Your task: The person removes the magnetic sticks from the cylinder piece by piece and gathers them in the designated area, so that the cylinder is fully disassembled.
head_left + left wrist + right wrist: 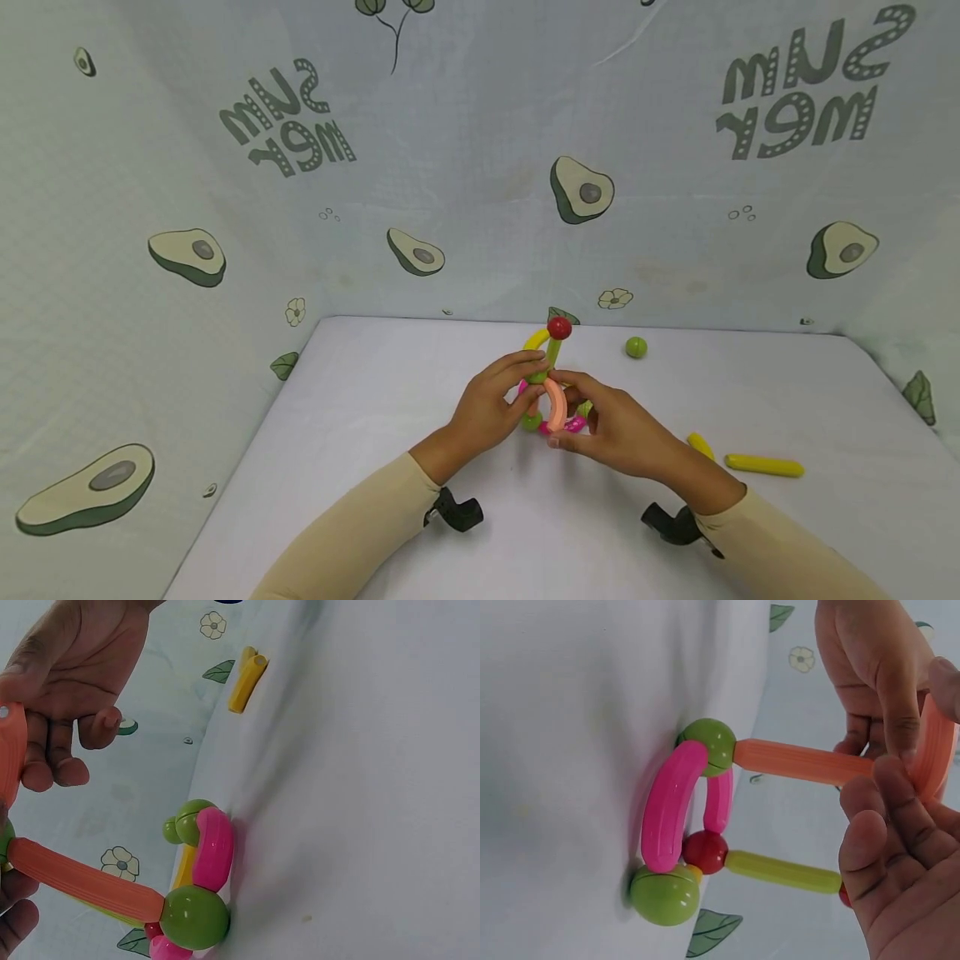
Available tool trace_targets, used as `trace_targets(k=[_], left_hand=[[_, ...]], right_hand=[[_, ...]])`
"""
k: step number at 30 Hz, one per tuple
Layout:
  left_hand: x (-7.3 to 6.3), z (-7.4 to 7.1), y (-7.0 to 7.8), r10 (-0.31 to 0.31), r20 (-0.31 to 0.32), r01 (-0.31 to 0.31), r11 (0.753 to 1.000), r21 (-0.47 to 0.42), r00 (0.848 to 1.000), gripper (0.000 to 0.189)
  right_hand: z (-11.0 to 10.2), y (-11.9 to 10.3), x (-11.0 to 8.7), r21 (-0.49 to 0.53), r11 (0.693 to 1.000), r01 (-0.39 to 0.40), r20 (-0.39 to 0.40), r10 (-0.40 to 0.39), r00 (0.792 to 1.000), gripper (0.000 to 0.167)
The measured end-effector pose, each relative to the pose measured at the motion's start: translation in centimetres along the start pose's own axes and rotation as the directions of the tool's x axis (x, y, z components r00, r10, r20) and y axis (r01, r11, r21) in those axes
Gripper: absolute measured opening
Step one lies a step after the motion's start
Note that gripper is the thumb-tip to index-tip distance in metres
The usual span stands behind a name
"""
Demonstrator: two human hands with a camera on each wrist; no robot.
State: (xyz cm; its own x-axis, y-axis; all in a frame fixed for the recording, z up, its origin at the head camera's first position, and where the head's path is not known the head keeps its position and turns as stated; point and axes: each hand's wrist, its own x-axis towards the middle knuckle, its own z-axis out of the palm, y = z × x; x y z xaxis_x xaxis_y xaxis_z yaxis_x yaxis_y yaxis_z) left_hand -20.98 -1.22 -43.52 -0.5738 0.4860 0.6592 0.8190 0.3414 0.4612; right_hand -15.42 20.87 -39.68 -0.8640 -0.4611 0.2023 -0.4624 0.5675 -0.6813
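A ball-and-rod building-toy structure stands on the table, with pink curved rods (671, 806), green balls (709, 746) and a red ball (705, 851) at its base. From the base rise an orange straight rod (802, 760) and a yellow-green rod (784, 871). Another red ball (558, 327) and a yellow curved rod (536, 339) show behind the hands. My left hand (483, 400) pinches the structure where the orange straight rod ends, its fingers partly covering a green ball there. Between thumb and fingers, my right hand (622, 433) holds an orange curved rod (557, 406) against that joint.
To the right on the white table (480, 550) lie a yellow straight rod (765, 466) and a second yellow rod (701, 445), partly behind the right forearm. A loose green ball (636, 347) sits near the back edge. Printed cloth (487, 150) hangs behind.
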Motion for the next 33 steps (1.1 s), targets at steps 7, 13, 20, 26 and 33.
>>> trace_targets(k=[7,13,20,26,33], left_hand=[[0.0,0.0,0.0,-0.012,0.002,0.012,1.0,-0.02,1.0,0.036],[0.1,-0.1,0.3,-0.03,0.003,0.03,0.999,-0.016,1.0,0.037],[0.2,-0.1,0.3,-0.026,0.002,0.026,1.0,-0.009,1.0,0.037],[0.3,0.0,0.2,0.002,-0.005,-0.002,1.0,-0.005,1.0,0.037],[0.4,0.0,0.2,-0.009,-0.003,0.009,1.0,0.008,1.0,0.038]], right_hand=[[0.4,-0.3,0.2,-0.058,0.998,-0.002,-0.063,-0.002,0.998,0.083],[0.3,-0.5,0.2,-0.073,0.997,0.007,-0.067,-0.012,0.998,0.085],[0.2,-0.2,0.3,-0.086,0.996,0.013,-0.049,-0.017,0.999,0.083],[-0.1,0.1,0.1,-0.097,0.995,0.005,-0.039,-0.009,0.999,0.081],[-0.7,0.8,-0.7,-0.117,0.992,-0.039,-0.041,0.034,0.999,0.081]])
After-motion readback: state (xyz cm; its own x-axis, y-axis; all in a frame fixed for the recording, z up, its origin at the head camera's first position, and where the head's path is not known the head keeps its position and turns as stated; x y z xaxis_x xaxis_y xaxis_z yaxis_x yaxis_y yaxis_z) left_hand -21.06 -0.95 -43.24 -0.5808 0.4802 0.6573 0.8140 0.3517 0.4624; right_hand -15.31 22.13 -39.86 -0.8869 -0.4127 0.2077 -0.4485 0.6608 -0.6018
